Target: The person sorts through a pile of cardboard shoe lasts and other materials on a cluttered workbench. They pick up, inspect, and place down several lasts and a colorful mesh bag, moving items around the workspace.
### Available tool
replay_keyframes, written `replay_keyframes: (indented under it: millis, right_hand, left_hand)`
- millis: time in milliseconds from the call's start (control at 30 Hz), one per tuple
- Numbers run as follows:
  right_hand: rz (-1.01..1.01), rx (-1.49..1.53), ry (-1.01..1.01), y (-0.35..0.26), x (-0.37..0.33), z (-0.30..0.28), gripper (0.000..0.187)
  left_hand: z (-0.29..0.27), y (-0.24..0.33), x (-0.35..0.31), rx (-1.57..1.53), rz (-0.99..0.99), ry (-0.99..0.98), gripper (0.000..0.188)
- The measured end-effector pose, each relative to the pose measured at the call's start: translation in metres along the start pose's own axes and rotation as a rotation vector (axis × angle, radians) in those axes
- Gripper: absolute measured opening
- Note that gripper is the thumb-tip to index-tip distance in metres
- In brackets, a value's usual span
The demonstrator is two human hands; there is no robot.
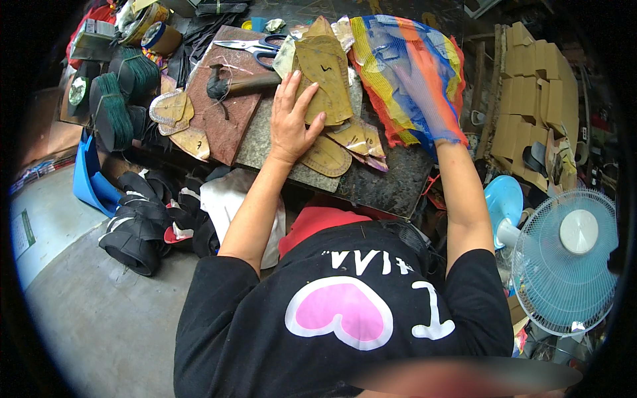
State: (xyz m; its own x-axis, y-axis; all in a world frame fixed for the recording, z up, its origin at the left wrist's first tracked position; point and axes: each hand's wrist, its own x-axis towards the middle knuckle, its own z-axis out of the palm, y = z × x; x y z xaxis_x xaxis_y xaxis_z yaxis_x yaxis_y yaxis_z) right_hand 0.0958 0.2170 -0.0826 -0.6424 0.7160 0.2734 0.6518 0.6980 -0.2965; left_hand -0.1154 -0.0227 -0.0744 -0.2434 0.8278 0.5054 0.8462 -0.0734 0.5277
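My left hand [290, 119] lies with its fingers spread at the left edge of a stack of brown shoe-pattern templates [323, 79]. More templates [326, 156] lie just below, on a grey stone slab [255, 149]. My right hand [424, 73] is inside a blue, yellow and red mesh bag [371, 73]; through the netting its fingers look stretched out, and I see nothing gripped. A hammer [255, 83] with a wooden handle rests left of my left hand. Scissors [249, 46] with blue handles lie beyond it.
Pale templates [171, 109] sit beside a reddish board [229, 129]. Bundles of green cord [113, 109] and a brown jar [161, 38] stand at left. Black shoe parts [142, 222] pile on the floor. A blue fan [564, 262] and cardboard boxes [531, 99] stand at right.
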Motion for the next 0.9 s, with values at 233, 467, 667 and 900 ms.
replay_keyframes:
  millis: [233, 467, 667, 900]
  right_hand:
    - [-0.230, 0.085, 0.079, -0.024, 0.031, 0.015, 0.064]
    - [-0.100, -0.029, -0.181, -0.032, 0.060, 0.025, 0.058]
    - [-0.241, -0.121, -0.049, -0.035, 0.062, 0.025, 0.050]
    - [-0.222, 0.242, 0.027, -0.031, 0.036, -0.017, 0.041]
  left_hand:
    - [-0.001, 0.000, 0.001, -0.011, 0.005, 0.009, 0.056]
    - [-0.003, 0.002, 0.001, -0.005, -0.018, -0.017, 0.054]
    - [-0.004, 0.001, 0.002, 0.001, -0.012, -0.007, 0.056]
    - [-0.004, 0.001, 0.001, -0.012, -0.011, -0.015, 0.054]
